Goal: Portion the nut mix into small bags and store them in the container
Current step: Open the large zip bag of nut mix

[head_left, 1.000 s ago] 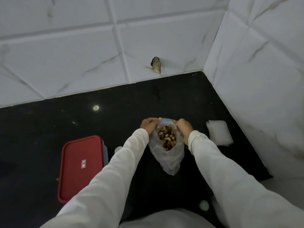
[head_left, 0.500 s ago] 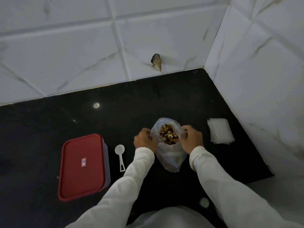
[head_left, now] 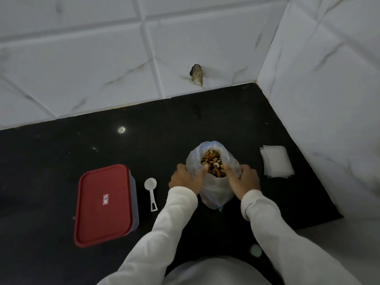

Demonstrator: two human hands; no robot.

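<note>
You have a black countertop (head_left: pixel 51 171) carrying four things: the red-lidded container (head_left: pixel 98 219) at the left, a white scoop (head_left: pixel 151 190) just beside it, the open bag of nut mix (head_left: pixel 216 192) mid-counter, and a stack of small bags (head_left: pixel 276 161) at the right.

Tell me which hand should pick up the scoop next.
Left, probably. The scoop lies just beside the left hand; the right hand sits beyond the nut bag.
</note>
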